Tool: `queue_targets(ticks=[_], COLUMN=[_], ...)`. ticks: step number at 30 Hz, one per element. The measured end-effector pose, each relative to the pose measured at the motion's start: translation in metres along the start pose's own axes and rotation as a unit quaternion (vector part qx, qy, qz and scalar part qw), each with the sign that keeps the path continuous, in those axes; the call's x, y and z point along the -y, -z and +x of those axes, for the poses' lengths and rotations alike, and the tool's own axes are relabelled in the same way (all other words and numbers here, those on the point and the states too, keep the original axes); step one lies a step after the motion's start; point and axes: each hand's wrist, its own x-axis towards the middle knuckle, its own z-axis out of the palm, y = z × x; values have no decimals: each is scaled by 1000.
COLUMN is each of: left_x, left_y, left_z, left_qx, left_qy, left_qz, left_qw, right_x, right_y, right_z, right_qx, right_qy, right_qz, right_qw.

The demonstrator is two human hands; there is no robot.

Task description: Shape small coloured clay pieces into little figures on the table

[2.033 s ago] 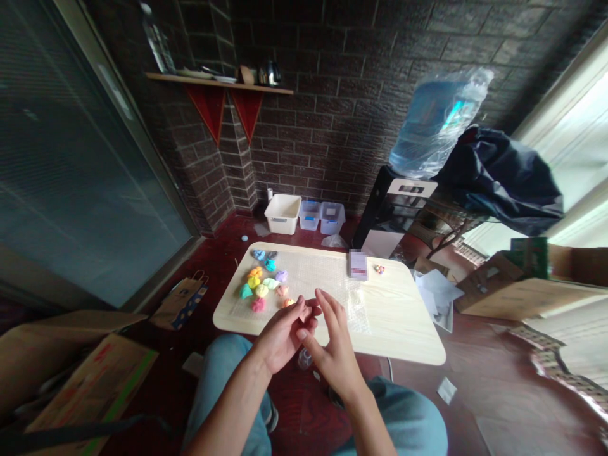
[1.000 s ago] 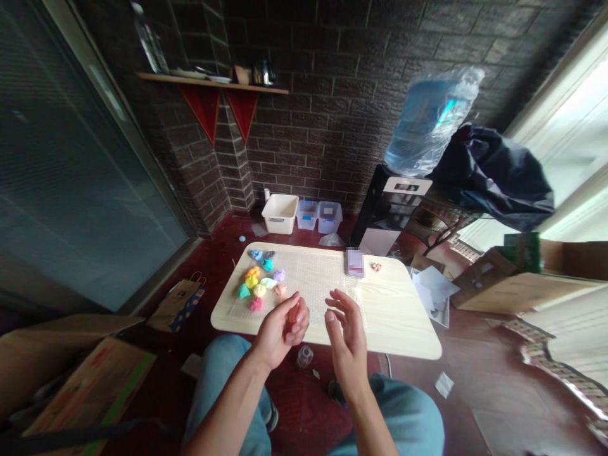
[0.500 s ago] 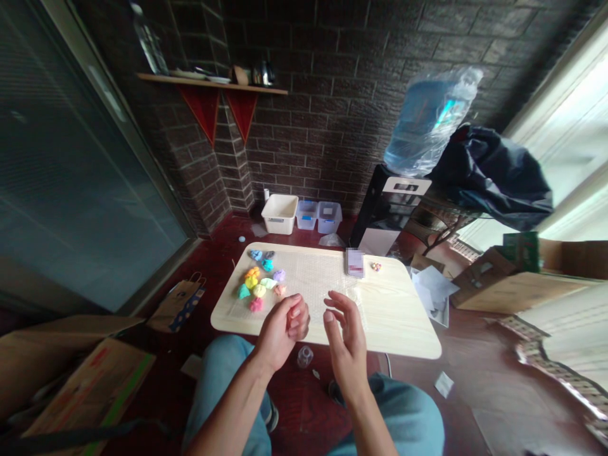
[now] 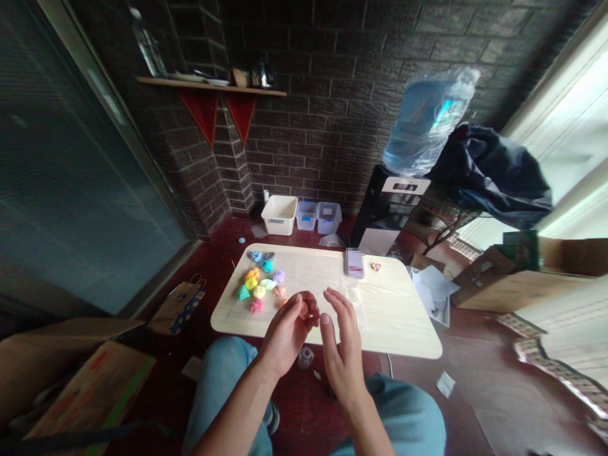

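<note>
My left hand (image 4: 287, 332) is raised over the near edge of the table, its fingers curled in towards the palm. Whatever lies inside those fingers is hidden. Just to its right, my right hand (image 4: 342, 345) is held with fingers stretched and the palm turned towards the left; nothing shows in it. A small gap separates the two hands. Beyond the left hand are soft clay lumps: pink (image 4: 256, 305), pale yellow (image 4: 259, 291), green (image 4: 244, 292), orange (image 4: 252, 274), purple (image 4: 279, 276) and blue (image 4: 256, 255). An orange lump (image 4: 284, 302) is partly covered by the left hand.
The lumps rest on a clear textured mat (image 4: 308, 272) on the pale table (image 4: 403, 316). A blurred card or phone (image 4: 354, 262) and a small multicoloured clump (image 4: 376, 267) lie at the right. Storage bins (image 4: 280, 215) and a water dispenser (image 4: 392, 212) stand behind.
My hands have come closer together. The left hand has turned and loosened a little from a fist, uncovering part of an orange lump; the right hand's fingers have straightened.
</note>
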Motion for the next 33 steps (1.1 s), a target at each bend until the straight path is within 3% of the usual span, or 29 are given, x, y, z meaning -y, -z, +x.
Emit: queue_targets(ticks=[4,8,10,13,16,18,20,22,24,26,28,30,33], left_x=[3,-1,-4,-7,-7,-6,-6,-5,-5,-4,-3,0,7], left_y=[-3,-6,-6,-3,2,4,3,0,-2,-3,-1,4,7], left_z=[-2,-5,-6,-4,-2,-1,-1,-1,0,3,10,16,22], left_qx=[31,57,59,44,10,-13,-27,-31,-21,-5,-6,-13,0], left_qy=[108,155,161,157,147,146,147,146,147,155,159,149,121], left_qz=[-57,-90,-90,-73,-50,-39,-37,-50,-75,-98,-110,-117,-98], left_qw=[992,982,981,984,988,988,988,988,986,983,981,982,988], right_x=[-2,-9,-11,-10,-9,-9,-9,-7,-5,-3,-2,-2,2], right_y=[-8,-15,-15,-13,-7,-3,0,1,-1,-6,-12,-15,-17], right_z=[2,4,4,7,16,23,27,26,23,19,17,17,26], right_qx=[93,106,77,-26,-111,-115,-102,-88,-48,21,94,143,138], right_qy=[54,41,24,-67,-182,-230,-248,-217,-134,-32,38,57,44], right_qz=[-118,-113,-53,81,248,335,354,289,169,39,-49,-81,-65], right_qw=[987,987,995,994,945,906,896,928,975,999,994,985,987])
